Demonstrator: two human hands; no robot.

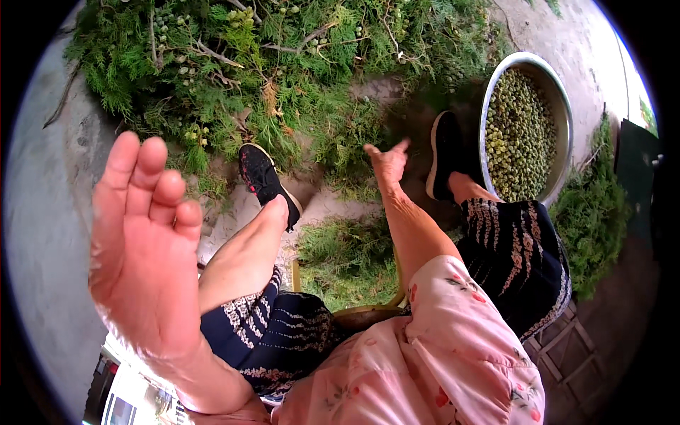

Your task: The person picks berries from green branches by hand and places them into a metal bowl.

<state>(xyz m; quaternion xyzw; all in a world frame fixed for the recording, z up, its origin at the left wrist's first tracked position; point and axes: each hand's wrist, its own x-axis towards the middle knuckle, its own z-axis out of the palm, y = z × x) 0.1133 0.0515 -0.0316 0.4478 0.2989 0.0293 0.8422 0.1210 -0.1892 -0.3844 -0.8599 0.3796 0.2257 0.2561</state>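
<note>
Evergreen branches, feathery and studded with pale green cones, spread in a thick heap across the floor in front of a seated person in a pink printed blouse. At left, the person's left hand rises well clear of the greenery, palm turned to the camera, its fingers extended side by side with a slight bend at the tips and gripping nothing. The right hand reaches forward between the two feet, close above the near edge of the heap. Two of its digits show spread apart; the others are hidden, and whether they hold or touch a sprig cannot be told. Loose green clippings lie between the person's legs. Dark shoes with pale soles flank the reach, the left shoe against the foliage and the right shoe just beside a metal basin. Small round green cones fill much of the basin. More evergreen foliage lies to the right of it, near a slatted frame at lower right.
</note>
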